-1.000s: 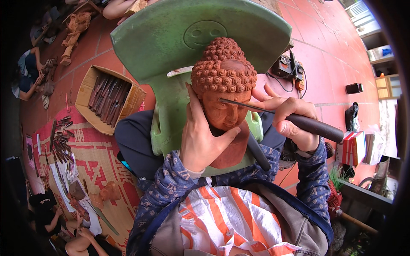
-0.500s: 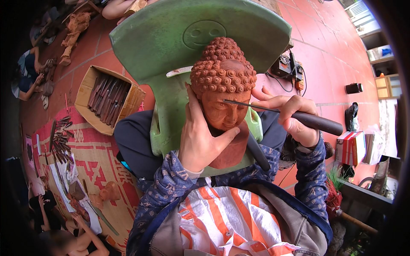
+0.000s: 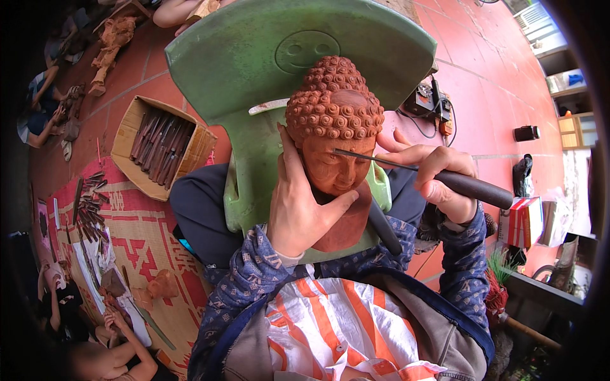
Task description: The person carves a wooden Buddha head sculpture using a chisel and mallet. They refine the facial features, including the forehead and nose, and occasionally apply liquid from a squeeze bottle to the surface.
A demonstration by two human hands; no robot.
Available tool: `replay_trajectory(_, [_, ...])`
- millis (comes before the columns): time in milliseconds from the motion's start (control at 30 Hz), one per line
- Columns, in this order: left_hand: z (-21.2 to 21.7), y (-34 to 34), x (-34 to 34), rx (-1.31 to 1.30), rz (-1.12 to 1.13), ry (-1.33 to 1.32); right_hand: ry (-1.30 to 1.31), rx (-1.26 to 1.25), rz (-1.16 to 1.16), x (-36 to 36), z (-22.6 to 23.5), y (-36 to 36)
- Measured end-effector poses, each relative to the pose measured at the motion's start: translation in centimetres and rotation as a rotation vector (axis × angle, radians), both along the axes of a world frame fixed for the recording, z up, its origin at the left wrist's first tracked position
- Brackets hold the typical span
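At the centre of the frame, the person's left hand (image 3: 298, 206) cups the side of a reddish-brown clay head sculpture (image 3: 335, 136), palm against its cheek, fingers rising along its left side and thumb hooked under the chin, so the hand is clamped around the piece. To the right, the right hand (image 3: 438, 178) is closed tight around the dark wooden handle of a carving tool (image 3: 419, 171), whose thin metal blade runs leftward and meets the sculpture's face at about eye level. Compared with a second ago, the blade tip sits slightly lower on the face, and the right hand has edged a little closer to the sculpture; the left hand keeps the same grip. The sculpture, covered in tight curled knobs on top, rests upright against the back of a green plastic chair (image 3: 254, 57) that fills the upper centre. Blue patterned sleeves enter from the lower edge above an orange-and-white striped cloth (image 3: 337, 330) at the bottom centre. In the upper left, a cardboard box of tools (image 3: 159, 146) lies on the red tiled floor (image 3: 495, 70). A red-patterned woven mat (image 3: 143, 241) covers the lower left, where another person's hand (image 3: 117, 320) works.
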State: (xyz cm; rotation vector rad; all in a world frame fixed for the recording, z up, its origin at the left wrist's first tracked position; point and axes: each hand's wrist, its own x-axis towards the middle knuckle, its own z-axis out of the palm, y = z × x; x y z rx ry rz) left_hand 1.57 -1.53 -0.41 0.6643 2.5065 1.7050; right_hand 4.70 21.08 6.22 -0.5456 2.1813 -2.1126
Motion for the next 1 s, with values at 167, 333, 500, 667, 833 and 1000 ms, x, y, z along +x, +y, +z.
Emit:
replay_trajectory(167, [0.1,0.0,0.0,0.002,0.003,-0.001,-0.026,-0.002,-0.012,0.1,0.3,-0.1])
replay_trajectory(333, [0.1,0.0,0.0,-0.014,0.005,-0.010,0.003,0.083,-0.032,0.2,0.6,-0.7])
replay_trajectory(500, [0.1,0.0,0.0,-0.021,0.004,0.012,0.007,0.027,-0.016,-0.2,0.4,-0.2])
replay_trajectory(667, [0.1,0.0,0.0,-0.016,0.010,0.002,-0.058,0.050,-0.078,-0.2,1.2,-0.8])
replay_trajectory(833, [0.2,0.0,0.0,-0.027,0.013,-0.012,-0.035,0.050,-0.060,-0.2,0.9,-0.8])
replay_trajectory(1000, [0.1,0.1,0.0,-0.020,0.012,-0.001,-0.032,0.025,-0.019,-0.1,0.3,-0.3])
